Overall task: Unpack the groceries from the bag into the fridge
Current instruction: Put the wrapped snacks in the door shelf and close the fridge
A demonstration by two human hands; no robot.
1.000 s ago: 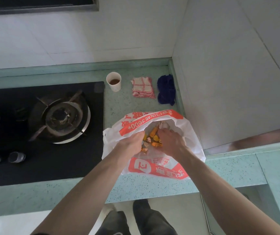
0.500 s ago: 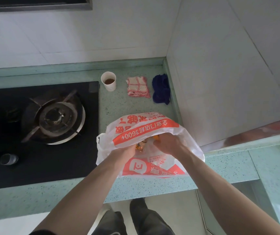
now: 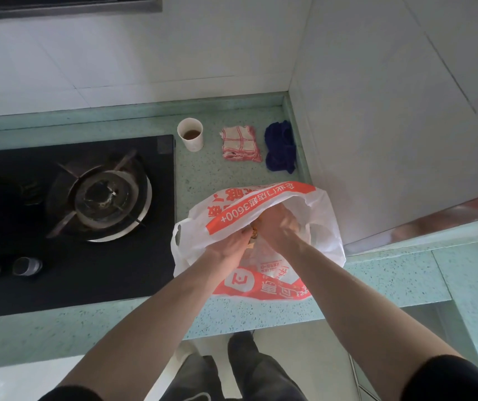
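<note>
A white and orange plastic bag lies on the green counter by the right wall. Both my hands are inside its mouth. My left hand grips the bag's near rim, its fingertips hidden under the orange band. My right hand is curled deeper in the bag and blurred; what it holds is hidden. Only a sliver of an orange-brown packet shows between the hands. The fridge is not in view.
A black gas hob with a burner fills the counter's left. Behind the bag stand a paper cup of brown liquid, a red-checked cloth and a dark blue cloth. White tiled walls close the back and right.
The bag's far flap has come forward over the opening, hiding the orange packets seen earlier. Both hands have pushed deeper under it.
</note>
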